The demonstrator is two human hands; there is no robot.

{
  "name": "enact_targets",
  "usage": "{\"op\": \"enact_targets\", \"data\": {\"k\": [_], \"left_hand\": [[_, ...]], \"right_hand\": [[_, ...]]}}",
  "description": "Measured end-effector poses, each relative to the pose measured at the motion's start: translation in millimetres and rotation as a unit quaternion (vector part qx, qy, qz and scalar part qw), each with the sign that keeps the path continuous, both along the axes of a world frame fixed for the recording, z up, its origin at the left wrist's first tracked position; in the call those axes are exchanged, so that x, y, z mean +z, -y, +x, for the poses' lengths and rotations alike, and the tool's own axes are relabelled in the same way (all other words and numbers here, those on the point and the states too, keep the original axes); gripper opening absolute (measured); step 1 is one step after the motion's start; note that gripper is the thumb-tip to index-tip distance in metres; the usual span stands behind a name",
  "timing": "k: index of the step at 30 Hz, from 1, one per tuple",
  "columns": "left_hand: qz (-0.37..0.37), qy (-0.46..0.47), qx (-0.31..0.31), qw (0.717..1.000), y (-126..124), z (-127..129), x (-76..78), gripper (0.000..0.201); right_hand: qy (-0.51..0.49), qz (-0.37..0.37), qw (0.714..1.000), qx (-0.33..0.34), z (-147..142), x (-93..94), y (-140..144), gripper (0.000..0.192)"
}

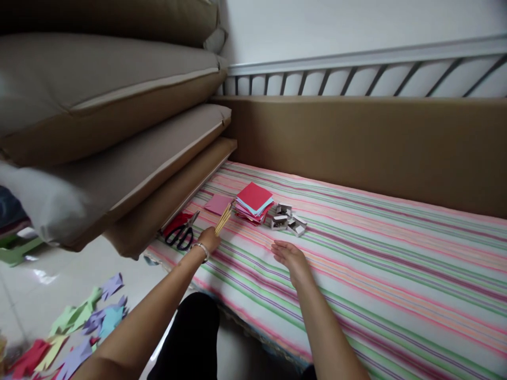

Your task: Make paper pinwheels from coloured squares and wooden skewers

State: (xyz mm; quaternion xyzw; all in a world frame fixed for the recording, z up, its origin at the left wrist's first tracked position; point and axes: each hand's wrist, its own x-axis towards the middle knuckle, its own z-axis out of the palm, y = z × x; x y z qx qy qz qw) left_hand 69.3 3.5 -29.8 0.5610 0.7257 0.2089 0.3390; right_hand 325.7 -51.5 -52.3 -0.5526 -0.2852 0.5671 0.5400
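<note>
Scissors (181, 234) left of paper stack (253, 203); staple boxes (287, 223) right of stack; all on mattress (376, 274).

Striped sheet (356, 253): woven cloth, matt. On it, paper squares (254, 203): matt; beside them, sticks (223, 218): pale wood.

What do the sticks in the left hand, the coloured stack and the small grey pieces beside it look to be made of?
Sticks held in the left hand: pale yellow, thin and straight, probably wood or bamboo. Coloured stack: matte square sheets with thin layered edges, apparently craft paper. Grey pieces: open rectangular frames with white faces, perhaps cardboard; too small to tell.
</note>
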Motion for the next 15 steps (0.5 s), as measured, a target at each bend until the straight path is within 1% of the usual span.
{"op": "enact_targets", "data": {"k": [3, 7, 11, 15], "left_hand": [[-0.045, -0.088, -0.013, 0.995, -1.4, -8.3, -3.4, 0.023], [-0.063, -0.16, -0.025, 0.985, -4.6, -1.7, -1.5, 0.023], [-0.047, -0.2, -0.032, 0.978, -8.8, 9.5, 4.1, 0.021], [0.0, -0.225, -0.024, 0.974, -5.1, 21.6, 5.2, 0.025]], "right_hand": [[0.0, 0.002, 1.0, 0.002, 0.1, 0.0, 0.4, 0.026], [0.001, -0.001, 1.0, 0.007, 0.1, 0.1, 1.2, 0.024], [0.003, -0.005, 1.0, 0.013, 0.6, 0.2, 1.1, 0.024], [0.007, -0.014, 1.0, 0.013, 0.6, -0.6, -0.8, 0.024]]}}
